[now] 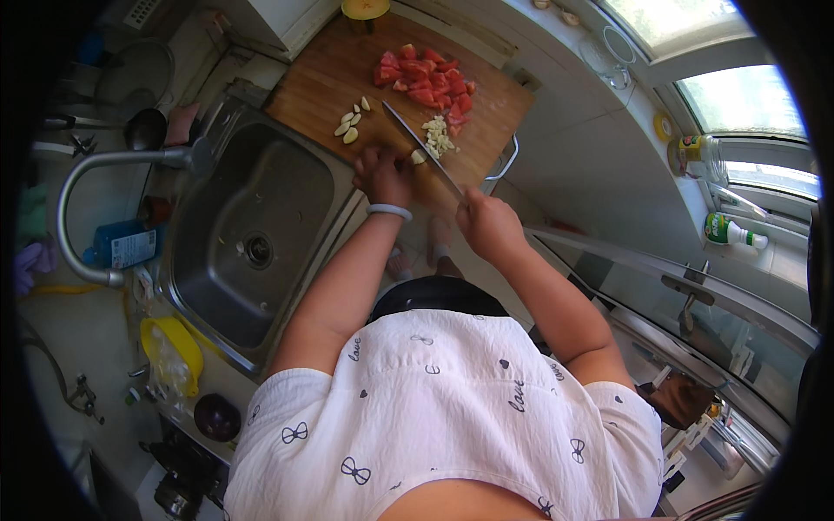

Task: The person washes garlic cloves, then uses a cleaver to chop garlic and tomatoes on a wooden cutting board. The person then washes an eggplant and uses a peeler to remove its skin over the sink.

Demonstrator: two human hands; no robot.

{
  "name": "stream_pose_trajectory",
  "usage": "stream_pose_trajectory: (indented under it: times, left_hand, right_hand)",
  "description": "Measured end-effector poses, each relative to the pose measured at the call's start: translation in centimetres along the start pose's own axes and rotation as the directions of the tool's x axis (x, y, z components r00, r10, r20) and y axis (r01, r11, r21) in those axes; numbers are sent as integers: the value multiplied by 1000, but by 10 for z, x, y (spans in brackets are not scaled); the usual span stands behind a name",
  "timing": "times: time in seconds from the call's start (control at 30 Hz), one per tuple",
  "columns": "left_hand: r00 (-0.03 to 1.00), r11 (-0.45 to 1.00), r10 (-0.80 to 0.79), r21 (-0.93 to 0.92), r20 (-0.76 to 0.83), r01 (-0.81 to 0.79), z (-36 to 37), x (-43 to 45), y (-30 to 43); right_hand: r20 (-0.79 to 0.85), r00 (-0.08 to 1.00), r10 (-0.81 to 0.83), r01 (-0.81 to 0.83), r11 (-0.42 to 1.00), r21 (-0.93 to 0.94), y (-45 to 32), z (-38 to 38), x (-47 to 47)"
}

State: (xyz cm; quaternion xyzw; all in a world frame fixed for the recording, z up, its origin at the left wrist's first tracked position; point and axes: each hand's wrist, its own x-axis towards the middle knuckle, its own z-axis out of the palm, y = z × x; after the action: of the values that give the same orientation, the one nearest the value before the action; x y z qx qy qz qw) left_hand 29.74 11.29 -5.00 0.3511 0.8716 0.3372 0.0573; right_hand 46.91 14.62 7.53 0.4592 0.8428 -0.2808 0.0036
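My right hand [492, 225] grips the handle of a kitchen knife [420, 144], its blade slanting across the wooden cutting board [306, 84]. Beside the blade, my left hand [384, 174] is low over the board's near edge, fingers curled and in shadow. A garlic clove piece [418, 156] sits at those fingertips, against the knife. Chopped garlic [440, 135] lies in a small heap just right of the blade. Several peeled garlic cloves [350, 134] rest to the left. Beyond them spreads a pile of cut tomato [427, 77].
A cut yellow-fleshed fruit or gourd [366, 9] stands at the board's far edge. Left of me is a steel sink [287, 176] with a curved faucet [65, 195]. A blue bottle [127, 244], a yellow basket [171, 352] and an eggplant [217, 417] line its sides. A windowsill holds a glass jar [697, 158].
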Motion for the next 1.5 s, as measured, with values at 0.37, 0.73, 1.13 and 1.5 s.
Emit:
stream_pose_trajectory:
  times: [0.37, 0.73, 1.13, 1.5]
  left_hand:
    - [999, 999, 34, 4, -29, -34, 5, -1, -7]
    - [1000, 1000, 27, -5, -2, -27, 3, -2, -5]
    - [999, 999, 32, -41, 23, -31, -3, -5, -1]
    - [975, 975, 167, -123, -147, -186, -21, 2, -22]
  right_hand:
    - [63, 998, 10, -8, 999, -38, -5, -2, 4]
    - [92, 996, 21, -13, 996, -87, -6, -2, 8]
    - [86, 996, 12, -1, 993, -119, -4, 2, 9]
    - [-13, 999, -48, 47, 996, -81, -1, -4, 18]
